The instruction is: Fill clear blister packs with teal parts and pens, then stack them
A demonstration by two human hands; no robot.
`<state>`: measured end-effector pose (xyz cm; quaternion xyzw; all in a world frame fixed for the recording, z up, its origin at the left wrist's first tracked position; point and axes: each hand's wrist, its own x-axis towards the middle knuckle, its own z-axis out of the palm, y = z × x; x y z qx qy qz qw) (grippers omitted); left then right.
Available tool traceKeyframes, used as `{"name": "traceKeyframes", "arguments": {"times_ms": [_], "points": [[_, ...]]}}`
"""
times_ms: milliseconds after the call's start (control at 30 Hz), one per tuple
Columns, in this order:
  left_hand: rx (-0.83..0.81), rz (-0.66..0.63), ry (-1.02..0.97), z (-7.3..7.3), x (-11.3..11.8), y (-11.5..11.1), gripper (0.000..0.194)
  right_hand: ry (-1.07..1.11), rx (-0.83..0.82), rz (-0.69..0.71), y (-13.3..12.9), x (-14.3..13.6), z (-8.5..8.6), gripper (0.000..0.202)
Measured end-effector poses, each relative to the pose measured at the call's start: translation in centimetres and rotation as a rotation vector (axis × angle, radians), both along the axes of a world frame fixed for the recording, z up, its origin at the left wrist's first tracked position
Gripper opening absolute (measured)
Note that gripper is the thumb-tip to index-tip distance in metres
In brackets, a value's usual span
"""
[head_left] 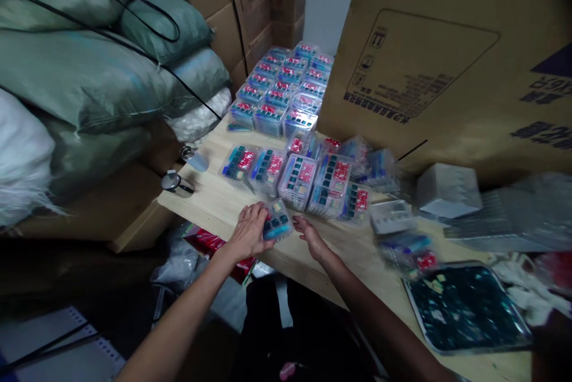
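Observation:
Near the front edge of the wooden table, my left hand (251, 228) grips a clear plastic case (277, 219) from its left side. Dark green pieces, a pale piece, a blue strip and a bit of red show inside the case. Just to its right is my right hand (310, 236), fingers apart and holding nothing; whether a fingertip touches the case I cannot tell. Beyond my hands stand stacks of similar filled cases (298, 178), in a row across the table.
More stacked cases (279, 96) fill the table's far end. A tray of dark green pieces (465, 304) lies at the right, near empty clear cases (504, 218). Two metal cylinders (177, 184) stand at the left edge. A large carton (429, 60) and stuffed sacks (89, 78) flank the table.

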<state>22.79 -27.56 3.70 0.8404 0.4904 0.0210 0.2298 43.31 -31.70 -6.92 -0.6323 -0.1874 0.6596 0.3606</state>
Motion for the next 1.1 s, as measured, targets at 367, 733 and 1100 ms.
{"name": "traceKeyframes", "arguments": {"times_ms": [367,733,1100], "points": [[-0.023,-0.023,-0.041,1.5,-0.9,0.4,0.066,-0.051,0.099,-0.005,0.6,-1.1,2.4,0.048],[0.003,-0.094,-0.109,1.2,-1.4,1.1,0.071,-0.317,0.545,0.092,0.7,-2.3,5.7,0.056],[0.206,-0.116,-0.163,4.2,0.0,0.7,0.068,-0.025,0.672,0.007,1.7,-1.9,9.3,0.050]]}}
